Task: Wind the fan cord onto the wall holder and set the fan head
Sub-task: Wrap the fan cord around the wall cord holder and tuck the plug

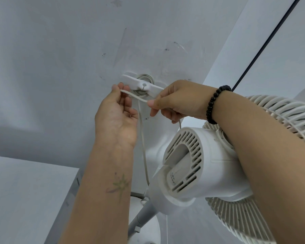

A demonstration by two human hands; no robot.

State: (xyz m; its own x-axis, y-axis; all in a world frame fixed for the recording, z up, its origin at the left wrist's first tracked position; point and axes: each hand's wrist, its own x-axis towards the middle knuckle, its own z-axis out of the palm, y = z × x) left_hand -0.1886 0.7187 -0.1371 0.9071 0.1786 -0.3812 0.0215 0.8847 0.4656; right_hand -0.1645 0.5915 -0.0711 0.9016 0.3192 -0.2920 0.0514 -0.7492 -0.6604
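Note:
A white wall holder (pixel 142 84) with a flat crossbar sticks out of the pale wall, with some cord wound behind it. The off-white fan cord (pixel 142 136) is stretched just under the holder between my two hands, and a length hangs down toward the fan's neck. My left hand (pixel 117 113) pinches the cord at the holder's left end. My right hand (pixel 176 103), with a black bead bracelet on the wrist, pinches it under the holder's right end. The white fan head (pixel 192 164) with its slotted motor housing sits below my right forearm.
The fan's ribbed grille (pixel 292 117) curves behind my right arm and shows again at the lower right. The fan's pole (pixel 143 215) slants down at the bottom centre. A dark cable (pixel 264 43) runs diagonally along the wall at the upper right. A white ledge (pixel 25 199) juts out at lower left.

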